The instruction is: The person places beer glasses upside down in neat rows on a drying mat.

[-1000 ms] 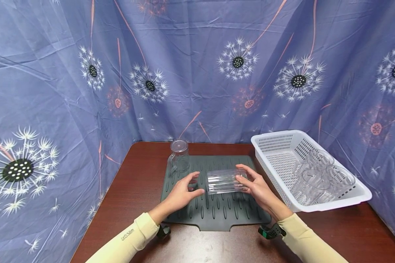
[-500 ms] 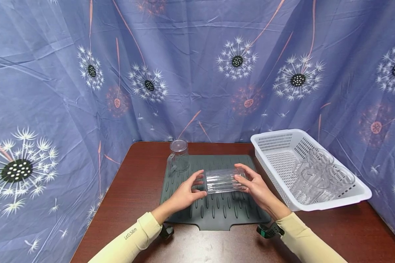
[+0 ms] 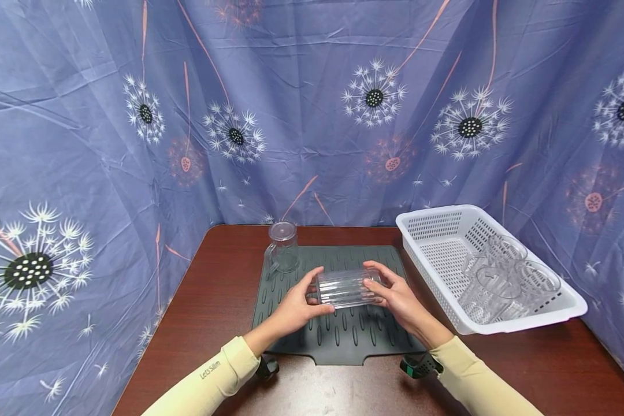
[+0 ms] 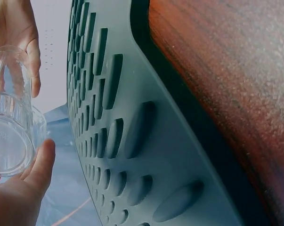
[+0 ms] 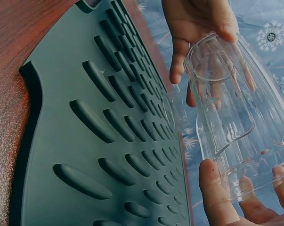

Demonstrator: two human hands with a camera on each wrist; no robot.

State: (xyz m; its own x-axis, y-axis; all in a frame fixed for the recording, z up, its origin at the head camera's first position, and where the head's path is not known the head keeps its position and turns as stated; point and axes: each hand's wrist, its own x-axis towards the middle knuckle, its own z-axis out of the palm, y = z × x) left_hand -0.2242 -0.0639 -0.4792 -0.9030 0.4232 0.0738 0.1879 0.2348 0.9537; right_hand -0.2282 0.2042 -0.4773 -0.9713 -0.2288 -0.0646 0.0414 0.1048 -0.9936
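Observation:
A clear ribbed glass mug (image 3: 345, 288) lies sideways in the air over the dark drying mat (image 3: 338, 341), held between both hands. My left hand (image 3: 294, 304) grips its base end, with thumb and fingers on either side. At the other end my right hand (image 3: 401, 299) holds it near the rim, thumb toward me. The right wrist view shows what looks like a handle on the mug (image 5: 240, 117). In the left wrist view the round base (image 4: 7, 146) faces the camera. Another glass mug (image 3: 283, 248) stands upside down at the mat's back left corner.
To the right, a white perforated plastic basket (image 3: 437, 289) holds several clear glasses (image 3: 499, 283) at its near end. The brown wooden table (image 3: 213, 289) runs under mat and basket. A blue dandelion-print curtain (image 3: 301, 115) hangs behind.
My left hand has moved right from beside the mug and now grips its base. The right hand and the mug have shifted slightly left. The standing mug and basket have stayed put.

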